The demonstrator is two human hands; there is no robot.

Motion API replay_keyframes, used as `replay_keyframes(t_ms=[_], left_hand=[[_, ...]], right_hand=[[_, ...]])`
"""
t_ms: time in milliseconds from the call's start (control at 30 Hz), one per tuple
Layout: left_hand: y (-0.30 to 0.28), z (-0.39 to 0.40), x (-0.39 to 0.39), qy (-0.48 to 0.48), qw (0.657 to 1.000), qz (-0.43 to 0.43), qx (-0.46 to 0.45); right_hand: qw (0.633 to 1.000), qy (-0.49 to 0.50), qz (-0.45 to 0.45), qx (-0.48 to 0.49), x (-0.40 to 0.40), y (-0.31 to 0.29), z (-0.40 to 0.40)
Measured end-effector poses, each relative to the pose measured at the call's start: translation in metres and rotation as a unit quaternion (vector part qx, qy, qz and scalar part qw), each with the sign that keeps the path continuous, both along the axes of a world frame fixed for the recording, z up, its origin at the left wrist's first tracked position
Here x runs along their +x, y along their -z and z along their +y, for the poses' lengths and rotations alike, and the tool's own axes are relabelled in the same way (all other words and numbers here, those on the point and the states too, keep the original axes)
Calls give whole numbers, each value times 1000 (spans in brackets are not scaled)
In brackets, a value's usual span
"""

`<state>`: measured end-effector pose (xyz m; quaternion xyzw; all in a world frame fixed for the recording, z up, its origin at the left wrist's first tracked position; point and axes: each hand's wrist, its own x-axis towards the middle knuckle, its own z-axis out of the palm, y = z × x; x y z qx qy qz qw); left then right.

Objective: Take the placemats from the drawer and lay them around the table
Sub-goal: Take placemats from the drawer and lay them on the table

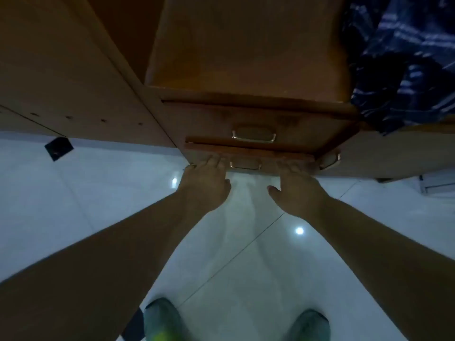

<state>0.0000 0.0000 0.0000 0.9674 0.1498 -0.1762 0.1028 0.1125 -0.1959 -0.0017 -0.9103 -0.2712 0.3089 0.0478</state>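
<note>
A wooden drawer unit [246, 57] stands in front of me, seen from above. Its upper drawer [216, 124] is closed and carries a metal handle [253, 135]. The lower drawer [248, 152] sticks out slightly, with its own handle [245, 165] between my hands. My left hand [206, 185] rests left of that handle, fingers over the drawer front's top edge. My right hand [295, 190] holds the same edge on the right, thumb spread. No placemats show, and the drawer's inside is hidden.
A dark blue patterned cloth [406, 57] hangs at the upper right. A tall wooden panel [61, 70] runs along the left. A small black object [59, 148] lies on the glossy white tiled floor [98, 205]. My shoes [162, 318] are near the bottom edge.
</note>
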Motion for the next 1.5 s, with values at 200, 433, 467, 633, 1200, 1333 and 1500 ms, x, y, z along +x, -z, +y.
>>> replay_keyframes(t_ms=[200,433,467,633,1200,1333,1500], left_hand=[[53,17,22,-21,999,31,23],[78,25,28,-25,997,59,34],[78,24,27,-28,997,60,34],[70,21,28,-27,996,86,21],[66,2,-15,-34,994,102,-5],[60,3,-20,-43,996,78,-26],[62,30,-19,-160,980,-2,-117]], right_hand=[[999,-13,-33,-4,23,60,15],[996,-24,-81,-4,17,83,12],[996,-22,-82,-2,16,83,12],[997,-27,-68,-11,12,78,13],[999,-21,-34,-15,-28,64,-9],[1000,-3,-4,0,-29,61,-10],[986,122,-1,113,-11,54,-14]])
